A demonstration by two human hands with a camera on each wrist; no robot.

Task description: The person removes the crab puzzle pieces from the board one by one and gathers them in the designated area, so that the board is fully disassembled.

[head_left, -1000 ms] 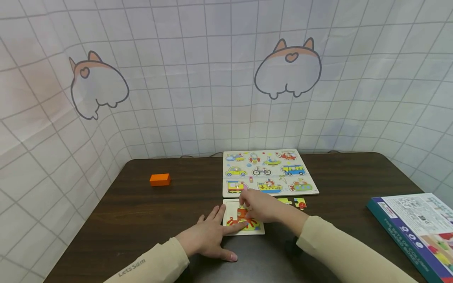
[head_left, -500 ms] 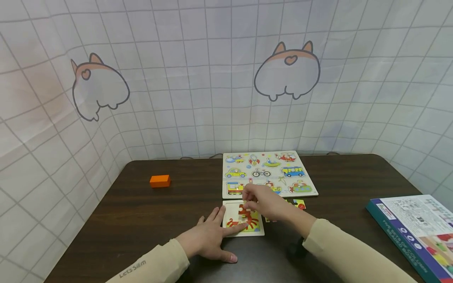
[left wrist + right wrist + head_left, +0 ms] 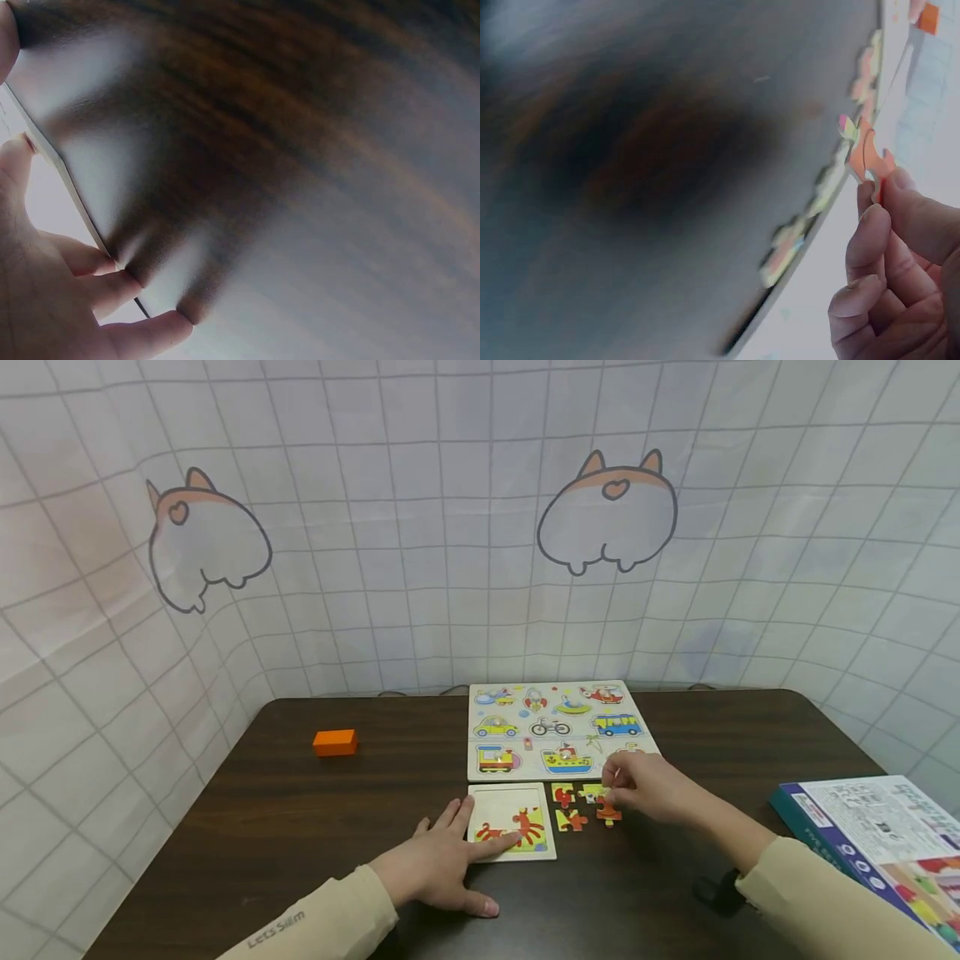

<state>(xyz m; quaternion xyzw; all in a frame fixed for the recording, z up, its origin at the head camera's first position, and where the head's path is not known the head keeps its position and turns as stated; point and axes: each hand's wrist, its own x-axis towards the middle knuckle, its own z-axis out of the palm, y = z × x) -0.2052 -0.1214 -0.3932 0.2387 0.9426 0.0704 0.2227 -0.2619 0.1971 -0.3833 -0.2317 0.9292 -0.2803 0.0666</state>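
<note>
My left hand (image 3: 441, 862) lies spread on the table and the left edge of a small puzzle tray (image 3: 498, 802). Its index finger reaches across the red-and-yellow picture in the tray's lower part; the upper part shows bare white. To the right of the tray, my right hand (image 3: 654, 789) pinches an orange puzzle piece (image 3: 866, 154) between thumb and fingertips. It is over the loose pieces. Beside it are a red-and-yellow piece (image 3: 563, 794), a yellow-and-orange piece (image 3: 572, 821) and a pale yellow piece (image 3: 592, 792), partly hidden near the fingers.
Behind the tray lies a large peg puzzle board (image 3: 551, 748) with vehicle pictures. An orange block (image 3: 335, 742) sits at the left on the dark table (image 3: 360, 802). A boxed set (image 3: 877, 835) lies at the right edge. A gridded cloth (image 3: 465, 543) hangs behind.
My right hand has lifted the orange piece from the tray and carried it right, to the loose pieces. More of the tray's white base shows. My left hand has stayed in place.
</note>
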